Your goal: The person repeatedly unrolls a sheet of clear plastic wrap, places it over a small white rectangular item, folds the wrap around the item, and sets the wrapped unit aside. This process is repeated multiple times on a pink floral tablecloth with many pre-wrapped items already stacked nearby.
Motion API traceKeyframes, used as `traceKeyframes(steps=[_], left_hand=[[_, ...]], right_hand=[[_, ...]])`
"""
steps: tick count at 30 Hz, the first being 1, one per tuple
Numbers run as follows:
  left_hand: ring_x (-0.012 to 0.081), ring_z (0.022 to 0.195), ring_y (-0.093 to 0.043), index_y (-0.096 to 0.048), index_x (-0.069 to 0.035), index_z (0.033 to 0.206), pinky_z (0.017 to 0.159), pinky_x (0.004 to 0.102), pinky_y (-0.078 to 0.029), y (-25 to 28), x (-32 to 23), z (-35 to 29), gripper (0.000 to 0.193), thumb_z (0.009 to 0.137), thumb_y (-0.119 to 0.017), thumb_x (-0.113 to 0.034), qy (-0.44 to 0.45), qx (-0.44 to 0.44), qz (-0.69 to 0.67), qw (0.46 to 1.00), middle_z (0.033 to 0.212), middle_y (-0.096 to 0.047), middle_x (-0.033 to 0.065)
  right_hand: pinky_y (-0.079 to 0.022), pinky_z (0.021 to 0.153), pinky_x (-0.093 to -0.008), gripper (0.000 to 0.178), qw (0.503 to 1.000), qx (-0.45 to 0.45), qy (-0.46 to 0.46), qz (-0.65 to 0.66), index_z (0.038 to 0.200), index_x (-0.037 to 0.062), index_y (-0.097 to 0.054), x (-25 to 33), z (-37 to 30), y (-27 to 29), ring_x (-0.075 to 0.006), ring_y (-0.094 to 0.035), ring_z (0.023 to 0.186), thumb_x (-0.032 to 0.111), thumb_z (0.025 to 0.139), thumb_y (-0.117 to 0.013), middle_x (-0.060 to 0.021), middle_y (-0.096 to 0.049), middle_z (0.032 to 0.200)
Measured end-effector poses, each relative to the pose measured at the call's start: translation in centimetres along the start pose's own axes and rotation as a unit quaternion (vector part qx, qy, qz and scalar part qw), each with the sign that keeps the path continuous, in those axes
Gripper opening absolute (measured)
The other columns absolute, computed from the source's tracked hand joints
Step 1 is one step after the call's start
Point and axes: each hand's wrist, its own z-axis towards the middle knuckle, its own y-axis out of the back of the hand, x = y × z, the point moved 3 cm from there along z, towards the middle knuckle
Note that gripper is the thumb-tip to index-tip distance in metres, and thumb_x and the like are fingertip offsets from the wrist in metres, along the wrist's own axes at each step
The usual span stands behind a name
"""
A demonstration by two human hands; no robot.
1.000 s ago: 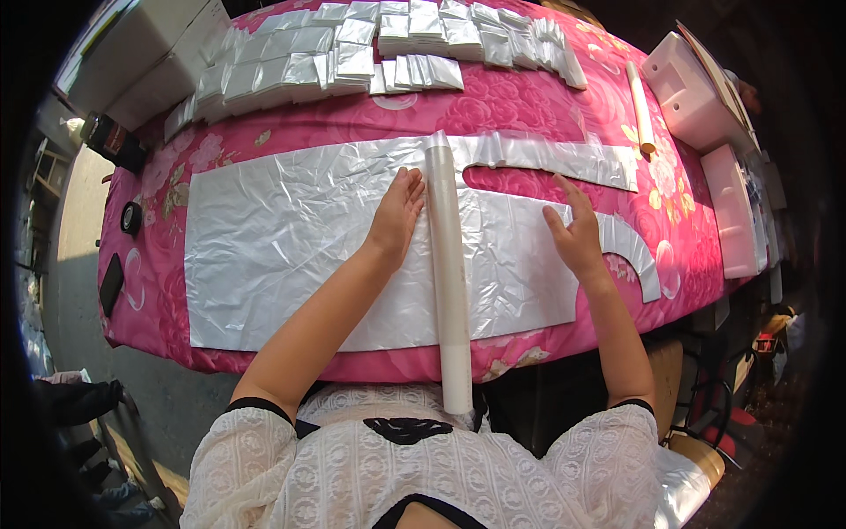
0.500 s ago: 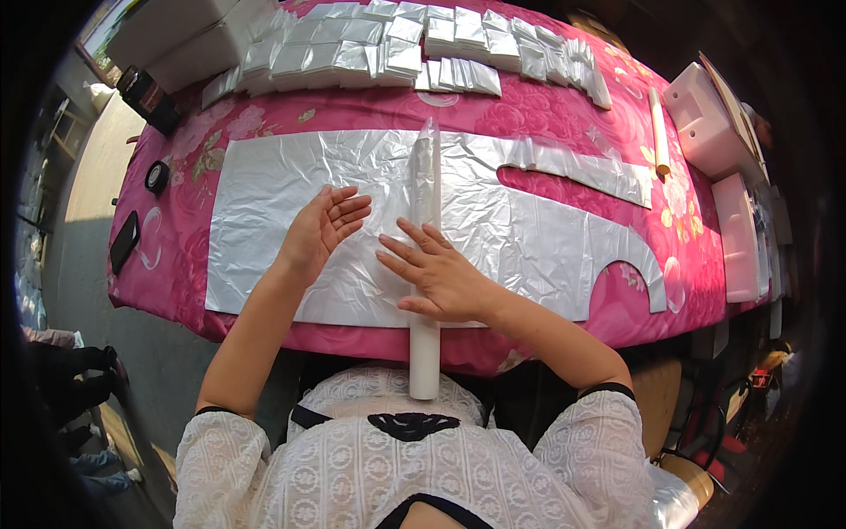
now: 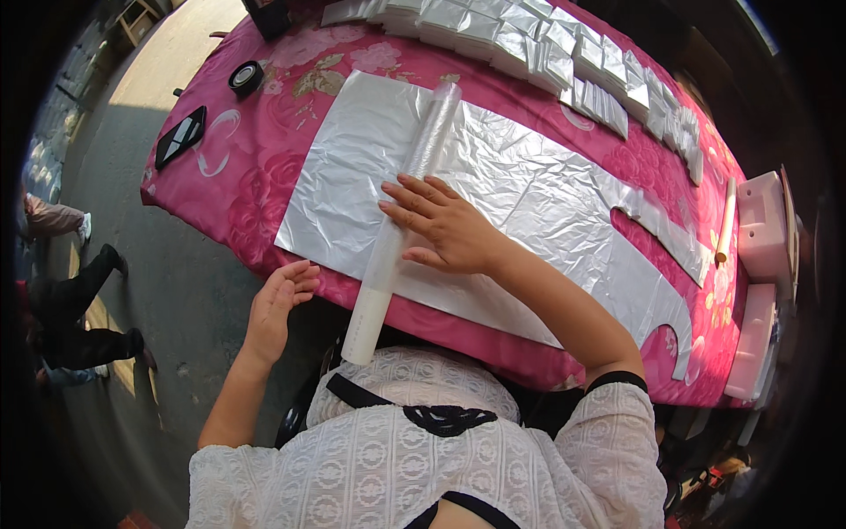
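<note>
A thin silvery-white plastic sheet lies spread over the table, wrinkled, with two curved cut-outs at its right end. Across its left part rests a long pale tube, with clear film around its far portion; the near end sticks out past the table edge. My right hand lies on the tube with fingers stretched and slightly spread. Just off the table's near edge, my left hand hovers with loosely bent fingers and nothing in it, nearest to the sheet's lower left corner.
Stacks of folded silvery packets line the table's far side. A black tape roll and a phone lie at left. Another tube and white foam boxes are at right. Other people's legs show at far left.
The view has turned. The tube has shifted left over the sheet under my right hand. My left hand has drawn back from above the sheet to beyond the near edge.
</note>
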Motion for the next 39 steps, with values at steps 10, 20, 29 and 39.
traceKeyframes(steps=[10,20,29,39], left_hand=[[0.0382,0.105,-0.049,-0.030,0.004,0.132,0.090,0.0376,-0.041,-2.3,-0.1,0.4,0.082,0.066,-0.076,-0.015,-0.009,-0.137,0.487,0.862,0.115,-0.046,0.0246],[0.0147,0.078,-0.059,-0.037,0.004,0.128,0.068,0.0283,-0.051,-5.8,-0.9,0.7,0.071,0.071,-0.069,-0.023,0.114,0.227,-0.368,0.895,0.099,-0.058,0.0140],[0.0124,0.065,-0.057,-0.048,0.001,0.108,0.059,0.0263,-0.049,-15.1,-3.8,3.5,0.052,0.068,-0.075,-0.019,0.185,0.258,-0.117,0.941,0.079,-0.055,0.0052],[0.0115,0.067,-0.055,-0.048,-0.001,0.112,0.062,0.0265,-0.047,-19.3,-2.7,2.1,0.056,0.071,-0.072,-0.031,0.266,0.448,-0.251,0.816,0.083,-0.055,0.0045]], right_hand=[[-0.013,0.109,-0.0462,0.057,0.968,-0.154,-0.194,-0.039,0.130,-0.0003,-0.039,3.2,15.1,-7.4,-0.0343,-0.020,0.134,0.025,0.080,-0.050,-0.0223,-0.032,0.138],[-0.051,0.081,-0.0334,0.073,0.418,-0.243,-0.253,0.838,0.129,-0.0027,-0.024,2.1,8.4,-0.6,-0.0233,-0.058,0.096,0.022,0.076,-0.067,-0.0177,-0.050,0.111],[-0.050,0.071,-0.0304,0.066,0.536,-0.391,-0.271,0.698,0.123,-0.0015,-0.031,0.1,-2.1,7.6,-0.0144,-0.057,0.078,0.025,0.075,-0.068,-0.0079,-0.055,0.087],[-0.050,0.071,-0.0306,0.060,0.454,-0.471,-0.246,0.715,0.120,-0.0001,-0.031,2.8,-8.9,7.4,-0.0145,-0.056,0.075,0.022,0.077,-0.067,-0.0068,-0.053,0.084]])
